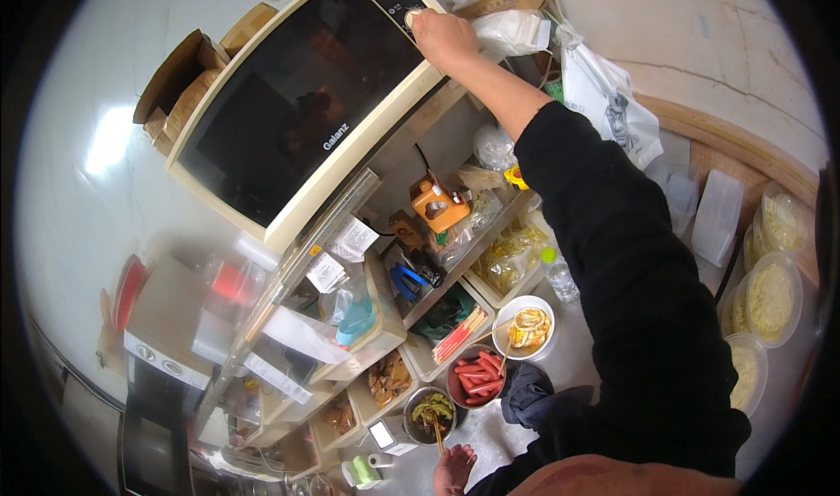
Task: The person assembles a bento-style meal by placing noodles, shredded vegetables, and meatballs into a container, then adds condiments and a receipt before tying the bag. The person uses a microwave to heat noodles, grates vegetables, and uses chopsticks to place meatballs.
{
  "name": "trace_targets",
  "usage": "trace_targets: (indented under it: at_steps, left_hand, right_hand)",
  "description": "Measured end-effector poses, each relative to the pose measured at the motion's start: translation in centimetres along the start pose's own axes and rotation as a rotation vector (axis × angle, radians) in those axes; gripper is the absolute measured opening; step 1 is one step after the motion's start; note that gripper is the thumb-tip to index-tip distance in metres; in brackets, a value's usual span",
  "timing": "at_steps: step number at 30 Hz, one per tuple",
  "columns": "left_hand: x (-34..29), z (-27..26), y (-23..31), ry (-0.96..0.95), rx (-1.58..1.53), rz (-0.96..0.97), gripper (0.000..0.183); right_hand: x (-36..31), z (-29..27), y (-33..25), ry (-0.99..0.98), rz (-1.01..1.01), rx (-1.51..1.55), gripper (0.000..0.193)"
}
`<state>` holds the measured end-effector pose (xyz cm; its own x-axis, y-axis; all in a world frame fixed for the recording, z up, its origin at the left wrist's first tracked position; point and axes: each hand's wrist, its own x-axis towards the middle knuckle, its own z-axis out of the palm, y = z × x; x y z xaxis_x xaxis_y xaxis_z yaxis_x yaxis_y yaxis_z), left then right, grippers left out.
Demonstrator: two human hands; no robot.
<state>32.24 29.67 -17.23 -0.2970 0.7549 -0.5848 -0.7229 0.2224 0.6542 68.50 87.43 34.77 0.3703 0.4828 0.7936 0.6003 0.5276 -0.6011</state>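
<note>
My right hand [444, 38] reaches up to a cream microwave oven [297, 111] with a dark door, and its fingers close around the lower of two round dials [411, 17] on the control panel. The black sleeve [630, 277] runs down the right side of the view. My left hand [454, 471] hangs low at the bottom edge with its fingers loosely apart and nothing in it, just below a small bowl of green pickles [432, 408]. A bowl of red sausages [478, 377] and a white bowl of yellow food [526, 328] stand close by.
Under the microwave, shelves hold an orange tool [436, 203], bags of yellow noodles [506, 255], a clear bottle [557, 274] and trays of food. Round tubs of noodles [770, 299] stand at the right. A white plastic bag [604, 94] hangs beside my arm.
</note>
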Motion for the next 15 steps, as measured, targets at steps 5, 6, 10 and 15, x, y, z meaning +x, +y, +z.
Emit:
trace_targets:
  at_steps: [5, 6, 10, 15]
  left_hand:
    - [0.2, 0.1, -0.4, 0.028, -0.011, -0.007, 0.037]
    - [0.1, 0.0, -0.5, 0.036, -0.011, -0.007, 0.037]
    - [0.0, 0.5, -0.9, 0.063, -0.017, -0.01, 0.038]
    - [-2.2, 4.3, -0.5, 0.095, 0.027, 0.015, 0.037]
  right_hand:
    - [-0.1, -0.2, -0.3, 0.012, 0.008, 0.012, 0.041]
    - [-0.1, -0.3, -0.4, 0.011, 0.011, 0.011, 0.041]
    - [0.0, -0.5, -0.4, 0.016, 0.01, 0.005, 0.041]
    - [0.9, 1.1, 1.0, -0.066, -0.107, -0.192, 0.039]
